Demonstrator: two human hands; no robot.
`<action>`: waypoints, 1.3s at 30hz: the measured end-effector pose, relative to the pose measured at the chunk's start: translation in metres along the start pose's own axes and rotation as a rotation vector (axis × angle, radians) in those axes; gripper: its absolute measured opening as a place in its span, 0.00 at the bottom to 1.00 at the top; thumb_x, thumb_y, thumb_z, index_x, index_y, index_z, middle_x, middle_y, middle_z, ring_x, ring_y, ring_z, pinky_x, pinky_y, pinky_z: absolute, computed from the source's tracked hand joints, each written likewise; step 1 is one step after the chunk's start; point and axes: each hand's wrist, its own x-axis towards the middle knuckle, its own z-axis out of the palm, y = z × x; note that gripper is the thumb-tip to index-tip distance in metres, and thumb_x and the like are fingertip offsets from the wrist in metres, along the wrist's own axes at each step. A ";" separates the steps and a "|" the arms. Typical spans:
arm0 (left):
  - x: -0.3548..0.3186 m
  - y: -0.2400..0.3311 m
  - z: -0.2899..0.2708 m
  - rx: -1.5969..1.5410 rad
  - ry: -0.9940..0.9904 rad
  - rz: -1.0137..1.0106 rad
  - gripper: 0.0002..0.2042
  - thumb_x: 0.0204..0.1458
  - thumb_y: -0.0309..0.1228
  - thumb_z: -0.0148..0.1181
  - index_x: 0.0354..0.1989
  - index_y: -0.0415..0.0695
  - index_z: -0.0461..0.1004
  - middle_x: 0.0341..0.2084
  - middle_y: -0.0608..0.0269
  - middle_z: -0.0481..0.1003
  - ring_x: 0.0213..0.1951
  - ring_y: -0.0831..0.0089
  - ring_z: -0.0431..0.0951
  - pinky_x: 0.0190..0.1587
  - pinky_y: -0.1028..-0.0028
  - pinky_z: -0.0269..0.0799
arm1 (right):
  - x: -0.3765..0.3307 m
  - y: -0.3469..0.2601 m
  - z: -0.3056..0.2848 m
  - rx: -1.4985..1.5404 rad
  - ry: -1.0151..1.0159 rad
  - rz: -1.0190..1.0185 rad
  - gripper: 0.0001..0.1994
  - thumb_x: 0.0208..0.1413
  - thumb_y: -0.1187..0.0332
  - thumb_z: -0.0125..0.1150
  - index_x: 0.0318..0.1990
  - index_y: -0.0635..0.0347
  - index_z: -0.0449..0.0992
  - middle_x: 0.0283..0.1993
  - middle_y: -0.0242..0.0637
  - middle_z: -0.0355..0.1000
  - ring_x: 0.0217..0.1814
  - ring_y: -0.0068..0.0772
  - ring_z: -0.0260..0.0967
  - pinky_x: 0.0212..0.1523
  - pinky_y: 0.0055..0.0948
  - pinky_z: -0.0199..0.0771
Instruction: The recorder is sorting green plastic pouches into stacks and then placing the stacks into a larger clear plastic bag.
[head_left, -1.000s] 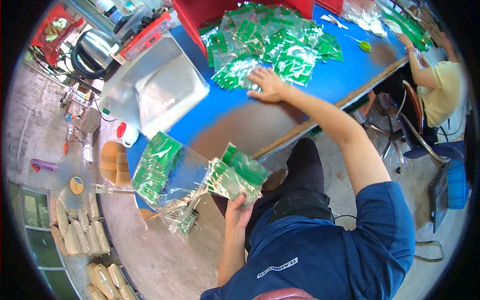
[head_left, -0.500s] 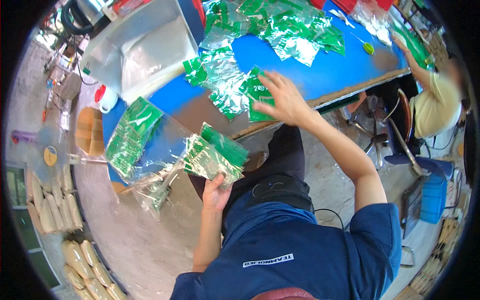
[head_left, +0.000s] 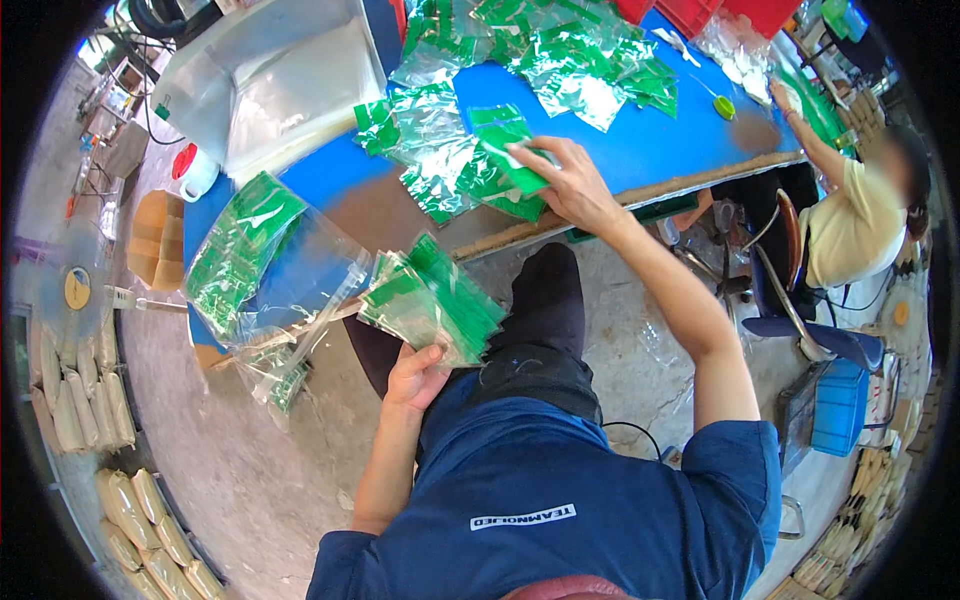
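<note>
Head view: we see a blue worktop point(head_left: 690, 130), packet heap point(head_left: 590, 68) toward its far side, concrete floor point(head_left: 290, 480) below. Our left fingers point(head_left: 427, 356) grip a green stack point(head_left: 440, 300) past the near edge point(head_left: 690, 186); our right fingers point(head_left: 535, 163) pinch a green packet point(head_left: 500, 130) inside it, open blue rightward.

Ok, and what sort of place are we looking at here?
Probably a small packing workshop: many green-and-clear packets lie on a blue-topped table, bulging tan bags are piled at the left, and another person reaches toward the table's right end.
</note>
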 end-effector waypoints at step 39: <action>-0.002 0.001 -0.002 -0.063 0.239 0.159 0.31 0.51 0.27 0.64 0.65 0.43 0.60 0.58 0.57 0.70 0.60 0.57 0.70 0.63 0.50 0.66 | 0.045 -0.081 0.071 0.035 -0.057 -0.070 0.20 0.56 0.56 0.65 0.50 0.62 0.75 0.48 0.47 0.71 0.51 0.51 0.69 0.50 0.44 0.71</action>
